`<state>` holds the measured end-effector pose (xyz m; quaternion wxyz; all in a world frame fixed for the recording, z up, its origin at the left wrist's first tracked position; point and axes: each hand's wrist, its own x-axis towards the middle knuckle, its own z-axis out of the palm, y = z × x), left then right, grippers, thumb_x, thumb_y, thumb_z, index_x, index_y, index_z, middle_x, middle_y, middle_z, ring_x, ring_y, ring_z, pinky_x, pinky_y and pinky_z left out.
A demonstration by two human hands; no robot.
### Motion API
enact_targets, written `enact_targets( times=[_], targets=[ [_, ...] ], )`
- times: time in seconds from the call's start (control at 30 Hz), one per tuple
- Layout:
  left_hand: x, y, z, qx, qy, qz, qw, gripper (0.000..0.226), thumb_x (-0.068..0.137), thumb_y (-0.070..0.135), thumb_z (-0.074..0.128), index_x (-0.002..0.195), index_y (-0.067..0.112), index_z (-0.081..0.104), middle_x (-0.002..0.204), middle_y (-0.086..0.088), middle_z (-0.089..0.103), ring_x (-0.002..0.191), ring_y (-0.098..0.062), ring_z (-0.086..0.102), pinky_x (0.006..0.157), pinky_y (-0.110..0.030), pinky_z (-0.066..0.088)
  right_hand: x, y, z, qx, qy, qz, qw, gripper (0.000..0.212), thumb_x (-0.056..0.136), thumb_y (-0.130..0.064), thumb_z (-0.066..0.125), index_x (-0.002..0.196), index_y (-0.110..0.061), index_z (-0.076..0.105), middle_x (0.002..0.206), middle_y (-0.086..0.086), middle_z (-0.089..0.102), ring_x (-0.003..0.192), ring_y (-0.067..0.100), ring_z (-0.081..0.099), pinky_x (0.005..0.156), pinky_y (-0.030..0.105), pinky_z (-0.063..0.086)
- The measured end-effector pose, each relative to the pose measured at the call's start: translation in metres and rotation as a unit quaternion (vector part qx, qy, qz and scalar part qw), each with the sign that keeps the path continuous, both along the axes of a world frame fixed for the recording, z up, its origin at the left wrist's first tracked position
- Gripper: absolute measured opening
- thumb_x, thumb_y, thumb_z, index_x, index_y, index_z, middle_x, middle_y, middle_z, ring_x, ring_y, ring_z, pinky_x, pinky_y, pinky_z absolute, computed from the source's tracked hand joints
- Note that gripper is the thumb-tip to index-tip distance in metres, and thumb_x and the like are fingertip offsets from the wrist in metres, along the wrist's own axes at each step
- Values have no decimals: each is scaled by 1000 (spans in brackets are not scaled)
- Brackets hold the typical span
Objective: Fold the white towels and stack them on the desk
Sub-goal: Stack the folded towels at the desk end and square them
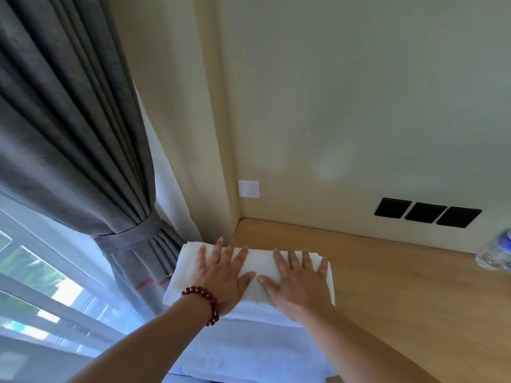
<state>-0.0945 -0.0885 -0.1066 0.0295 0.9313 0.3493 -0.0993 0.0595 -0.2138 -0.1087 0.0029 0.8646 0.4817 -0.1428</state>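
Curtain [69, 134], grey and tied back with a band, hangs at far left before a window [41, 286]. Right of it, a folded white towel [257, 268] lies on the bench's [387, 286] left end, near the corner of the wall, its left edge overhanging the bench edge. More white towel [249, 352] lies below it, nearer the person. The left hand [221, 277], a red bead bracelet [204, 302] on its wrist, presses flat on the towel's left half, fingers spread. The right hand [298, 283] presses flat on the right half, fingers likewise spread; the two thumbs nearly meet. A white switch [249, 188] and three black sockets [427, 212] sit on the wall. At far right a water bottle [497, 252] stands on the bench.
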Motion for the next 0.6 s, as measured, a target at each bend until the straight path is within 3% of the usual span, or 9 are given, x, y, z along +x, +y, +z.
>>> enact_targets(
  times=[0.17,0.33,0.5,0.6],
  targets=[
    [-3,-12,14,10,-26,20,999,77,91,67,-7,158,33,2,167,2,-4,152,-23,-17,121,-56,-6,-11,-7,1,32,-24,2,999,91,79,-83,-11,159,-39,0,169,0,8,154,34,-4,114,66,-14],
    [-17,-40,4,86,-102,-40,990,62,103,60,10,158,31,18,167,-3,7,154,-28,-4,120,-57,5,-23,-17,-7,112,-54,10,992,76,96,-74,13,147,-31,49,147,7,55,138,39,46,110,68,18],
    [-35,-51,-6,105,-124,-30,986,60,105,51,18,159,26,18,167,-8,9,154,-30,-1,119,-55,6,-51,-46,-9,194,-85,102,972,62,101,-59,30,152,-25,42,159,6,37,149,32,30,115,60,17],
    [-56,-65,-25,94,-124,-60,986,59,103,45,24,158,23,24,165,-10,16,153,-32,8,118,-56,11,-75,-71,-21,249,-80,210,942,58,97,-49,47,147,-20,49,157,3,43,148,26,34,116,53,23]
  ],
)
